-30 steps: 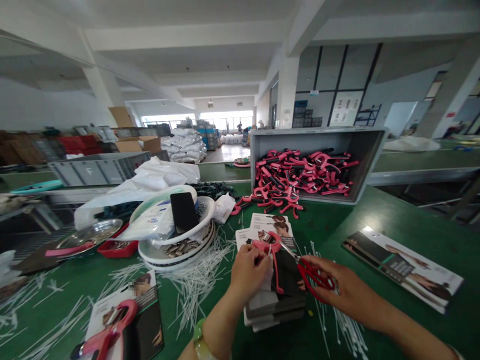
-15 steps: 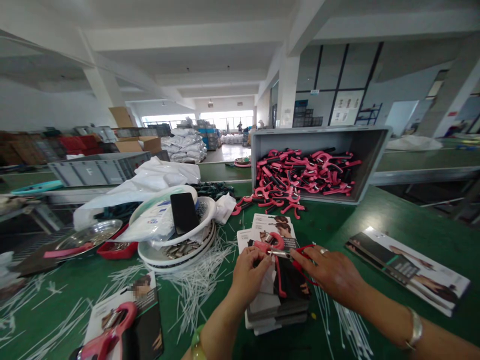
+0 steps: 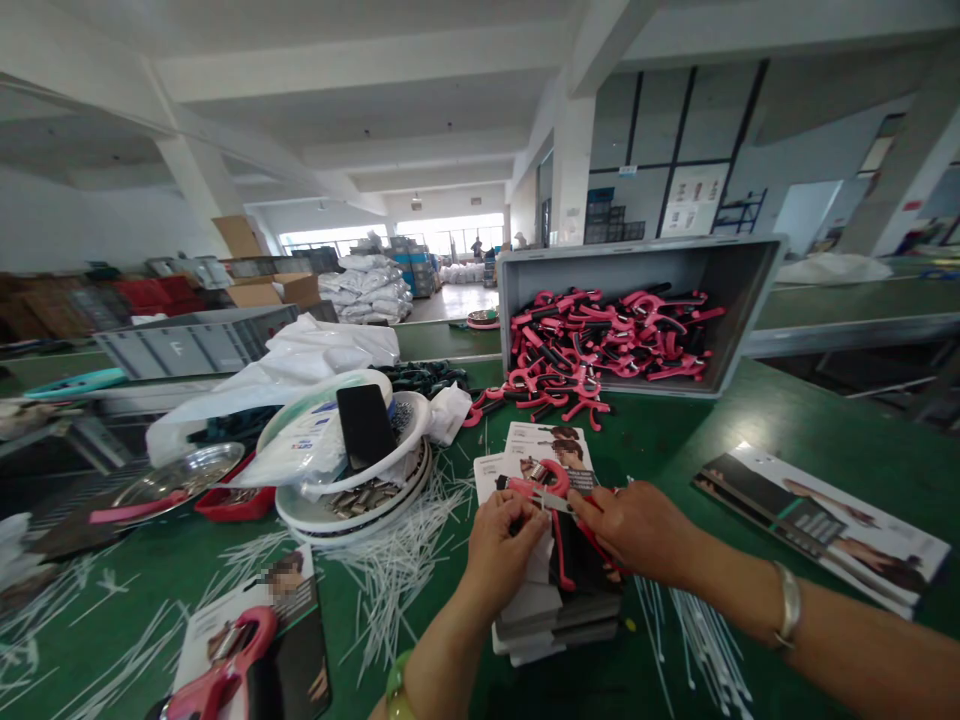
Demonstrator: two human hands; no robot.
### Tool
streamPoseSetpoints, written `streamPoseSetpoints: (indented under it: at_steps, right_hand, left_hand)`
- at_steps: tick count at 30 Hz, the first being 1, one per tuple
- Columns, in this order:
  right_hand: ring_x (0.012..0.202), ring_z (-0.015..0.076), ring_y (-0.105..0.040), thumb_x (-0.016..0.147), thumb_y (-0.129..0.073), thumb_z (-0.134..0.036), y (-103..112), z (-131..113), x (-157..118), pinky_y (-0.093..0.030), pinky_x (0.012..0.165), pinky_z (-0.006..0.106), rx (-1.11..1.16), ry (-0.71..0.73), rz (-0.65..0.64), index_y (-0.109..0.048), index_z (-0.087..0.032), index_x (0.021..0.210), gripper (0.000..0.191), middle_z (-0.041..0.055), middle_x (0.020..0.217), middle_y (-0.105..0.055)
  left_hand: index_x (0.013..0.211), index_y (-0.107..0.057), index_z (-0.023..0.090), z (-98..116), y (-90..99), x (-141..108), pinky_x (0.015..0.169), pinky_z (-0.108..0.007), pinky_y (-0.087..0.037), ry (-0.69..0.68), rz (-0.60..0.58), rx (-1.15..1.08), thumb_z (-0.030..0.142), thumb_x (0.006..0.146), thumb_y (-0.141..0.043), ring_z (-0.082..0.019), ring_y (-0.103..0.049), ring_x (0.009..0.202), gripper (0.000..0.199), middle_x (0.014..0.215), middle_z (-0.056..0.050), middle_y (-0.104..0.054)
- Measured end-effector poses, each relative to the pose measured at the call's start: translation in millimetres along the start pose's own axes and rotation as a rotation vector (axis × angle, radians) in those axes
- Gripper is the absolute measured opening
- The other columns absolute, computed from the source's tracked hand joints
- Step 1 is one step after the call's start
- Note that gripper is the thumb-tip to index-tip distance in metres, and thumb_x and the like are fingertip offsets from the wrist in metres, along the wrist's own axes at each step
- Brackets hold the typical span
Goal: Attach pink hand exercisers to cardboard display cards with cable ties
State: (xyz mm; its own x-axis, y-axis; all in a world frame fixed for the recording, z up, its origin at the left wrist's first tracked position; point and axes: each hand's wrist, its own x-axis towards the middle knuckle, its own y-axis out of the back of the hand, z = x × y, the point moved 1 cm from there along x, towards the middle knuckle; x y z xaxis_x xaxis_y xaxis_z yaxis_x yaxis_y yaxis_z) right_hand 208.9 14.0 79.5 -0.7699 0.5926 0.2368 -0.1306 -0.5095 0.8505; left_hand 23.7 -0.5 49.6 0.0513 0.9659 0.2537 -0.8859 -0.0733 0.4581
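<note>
My left hand (image 3: 510, 540) is closed in a pinch at the top of a stack of printed cards (image 3: 551, 620); what looks like a thin white cable tie end is between its fingertips, mostly hidden. On the top card lies a pink hand grip strengthener (image 3: 555, 478) with a metal spring, partly covered by my hands. My right hand (image 3: 637, 530) is wrapped round red-handled scissors (image 3: 556, 503), whose blades point left and reach my left fingertips. Loose white cable ties (image 3: 705, 640) lie below my right forearm.
A tipped grey crate (image 3: 645, 255) spills pink and black hand grips. Left are stacked bowls (image 3: 360, 515) with a black phone (image 3: 365, 428) on top, scattered ties, and a carded hand grip (image 3: 232, 665). More printed cards (image 3: 817, 525) lie at right.
My right hand has shifted slightly left and down with the scissors, and its fingers are drawn in closer. The scissor blades sit nearer my left fingertips; my left hand stays almost in place.
</note>
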Motion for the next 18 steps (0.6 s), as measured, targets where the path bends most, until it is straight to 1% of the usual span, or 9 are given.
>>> streamPoseSetpoints:
  at_steps: [3, 5, 6, 8, 10, 11, 13, 15, 18]
  right_hand:
    - [0.051, 0.0168, -0.06, 0.072, -0.054, -0.013, 1.1, 2.7, -1.4, -0.029, 0.043, 0.025, 0.094, 0.01, -0.068, -0.061, -0.013, 0.11, 0.039, 0.0074, 0.073, -0.068]
    - [0.053, 0.0164, -0.061, 0.072, -0.054, -0.013, 5.0, 6.2, -4.5, -0.032, 0.045, 0.024, 0.186, -0.026, -0.111, -0.063, -0.016, 0.107, 0.037, 0.0066, 0.074, -0.07]
    - [0.056, 0.0165, -0.062, 0.073, -0.053, -0.015, 8.7, 9.1, -6.2, -0.034, 0.047, 0.023, 0.252, -0.053, -0.125, -0.064, -0.018, 0.105, 0.034, 0.006, 0.076, -0.071]
    - [0.062, 0.0168, -0.064, 0.076, -0.056, -0.025, 19.2, 16.4, -7.8, -0.037, 0.051, 0.023, 0.419, -0.104, -0.173, -0.065, -0.023, 0.103, 0.029, 0.0038, 0.078, -0.071]
    - [0.061, 0.0166, -0.063, 0.074, -0.061, -0.039, 32.4, 23.7, -5.2, -0.037, 0.05, 0.022, 0.589, -0.116, -0.289, -0.068, -0.028, 0.096, 0.026, 0.0001, 0.074, -0.071]
    - [0.059, 0.0162, -0.062, 0.071, -0.064, -0.044, 38.8, 26.4, -2.1, -0.036, 0.049, 0.022, 0.648, -0.107, -0.356, -0.069, -0.029, 0.093, 0.027, -0.0013, 0.071, -0.07]
    - [0.058, 0.0159, -0.061, 0.067, -0.068, -0.046, 49.4, 29.0, 7.4, -0.034, 0.048, 0.022, 0.689, -0.074, -0.443, -0.07, -0.03, 0.089, 0.027, -0.0026, 0.069, -0.069]
    - [0.059, 0.0164, -0.061, 0.065, -0.069, -0.045, 55.1, 28.1, 19.3, -0.033, 0.049, 0.022, 0.657, -0.043, -0.457, -0.071, -0.03, 0.086, 0.026, -0.0021, 0.071, -0.07]
    - [0.058, 0.0155, -0.06, 0.063, -0.07, -0.042, 55.3, 24.0, 35.2, -0.031, 0.048, 0.022, 0.635, 0.005, -0.467, -0.072, -0.029, 0.082, 0.022, -0.0029, 0.069, -0.069]
  left_hand:
    - [0.06, -0.055, 0.017, -2.5, -1.3, -0.1, 0.074, -0.026, -0.041, 0.005, 0.046, -0.08, 0.032, 0.079, -0.055, -0.015, -0.052, 0.077, 0.024, 0.074, -0.001, -0.055]
    - [0.065, -0.057, 0.017, -8.9, 1.8, 1.5, 0.072, -0.026, -0.042, 0.063, 0.088, -0.163, 0.038, 0.081, -0.051, -0.014, -0.053, 0.075, 0.027, 0.075, -0.001, -0.056]
    - [0.071, -0.058, 0.017, -13.6, 5.3, 2.6, 0.069, -0.025, -0.043, 0.122, 0.123, -0.204, 0.04, 0.082, -0.049, -0.014, -0.053, 0.072, 0.027, 0.077, -0.001, -0.057]
    - [0.093, -0.06, 0.016, -23.4, 16.1, 3.6, 0.066, -0.025, -0.044, 0.247, 0.234, -0.223, 0.043, 0.081, -0.048, -0.013, -0.054, 0.069, 0.031, 0.087, -0.004, -0.06]
    - [0.111, -0.055, 0.015, -29.0, 28.2, 1.1, 0.068, -0.027, -0.044, 0.297, 0.313, -0.118, 0.043, 0.078, -0.052, -0.015, -0.056, 0.073, 0.044, 0.1, -0.008, -0.06]
    - [0.114, -0.055, 0.015, -28.9, 33.0, -1.7, 0.071, -0.029, -0.044, 0.281, 0.301, -0.03, 0.044, 0.076, -0.055, -0.016, -0.056, 0.076, 0.047, 0.105, -0.01, -0.06]
    - [0.105, -0.062, 0.019, -23.6, 37.9, -9.6, 0.072, -0.03, -0.042, 0.226, 0.187, 0.143, 0.048, 0.074, -0.059, -0.019, -0.057, 0.081, 0.043, 0.102, -0.007, -0.063]
    - [0.092, -0.067, 0.022, -15.3, 37.7, -18.0, 0.066, -0.028, -0.039, 0.201, 0.069, 0.258, 0.049, 0.073, -0.059, -0.02, -0.057, 0.08, 0.034, 0.09, -0.004, -0.066]
    - [0.083, -0.068, 0.025, -7.1, 34.6, -24.1, 0.059, -0.025, -0.035, 0.198, 0.014, 0.314, 0.048, 0.075, -0.056, -0.018, -0.057, 0.073, 0.028, 0.08, -0.001, -0.067]
